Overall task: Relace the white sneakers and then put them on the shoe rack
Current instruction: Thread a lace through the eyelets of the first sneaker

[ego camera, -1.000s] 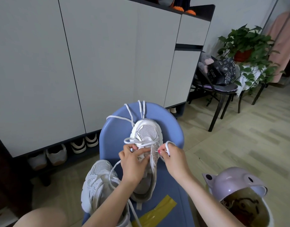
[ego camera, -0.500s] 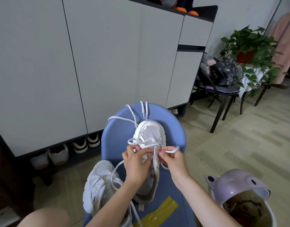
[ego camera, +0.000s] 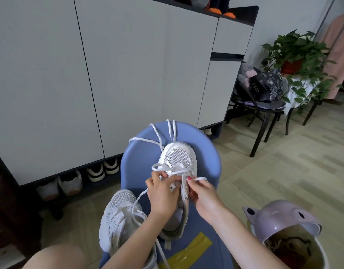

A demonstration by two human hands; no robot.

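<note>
Head view
Writing: no brand or label can be read on either shoe; the dark bag (ego camera: 265,85) on the black chair (ego camera: 264,111) carries pale printed patterns and a small white patch, too small to make out.
White sneaker being laced (ego camera: 177,171): it lies on the blue stool (ego camera: 206,162), toe pointing away from the person, heel toward them.
Lace (ego camera: 173,170): white, crossing the shoe just behind the mesh toe; loose lengths run past the toe over the stool's far edge.
Left hand (ego camera: 163,195): palm down over the shoe's tongue area, fingers curled, thumb and fingertips pinched on the lace at the left eyelets.
Right hand (ego camera: 202,195): at the shoe's right side, thumb with a red nail pressed against the forefinger, closed on a lace end that sticks out to the right.
Second sneaker (ego camera: 118,218): also white, at the stool's near-left edge beside the left forearm; a lace trails from it up toward the left hand.
Yellow tape (ego camera: 188,249): a strip stuck on the stool near the person.
Shoe rack (ego camera: 74,179): low open shelf under the grey cabinet (ego camera: 109,74), holding several pairs, dim in shadow.
Hidden: both hands cover the middle of the laced shoe, so the eyelet rows cannot be seen; the left forearm cuts off the second sneaker's heel.
Purple bin (ego camera: 279,220): eared lid tipped back, contents dark and unclear, cut off by the frame's lower edge.
Potted plant (ego camera: 295,53): green leaves in a red pot behind the chair.
</note>
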